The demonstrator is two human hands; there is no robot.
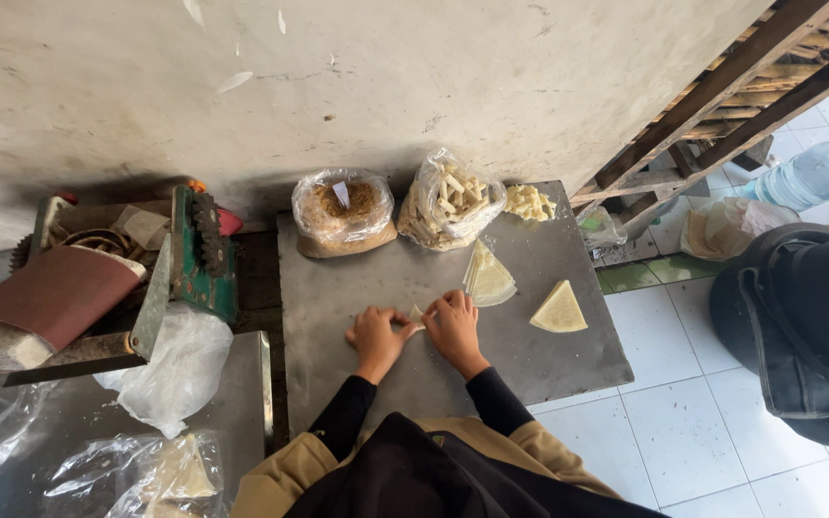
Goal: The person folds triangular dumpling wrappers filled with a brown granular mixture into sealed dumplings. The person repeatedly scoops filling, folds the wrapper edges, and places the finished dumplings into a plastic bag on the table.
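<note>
Between my hands on the tabletop (338, 317), a small wrapper (416, 315) lies pinched by left hand (376, 338) and right hand (453, 326); both equally near.

The table top (338, 317) was dull grey metal with a smooth matt face, the two far bags (343, 206) were thin glossy clear plastic, the wall (386, 77) was rough matt plaster, and the right floor tiles (693, 432) looked smooth.
</note>
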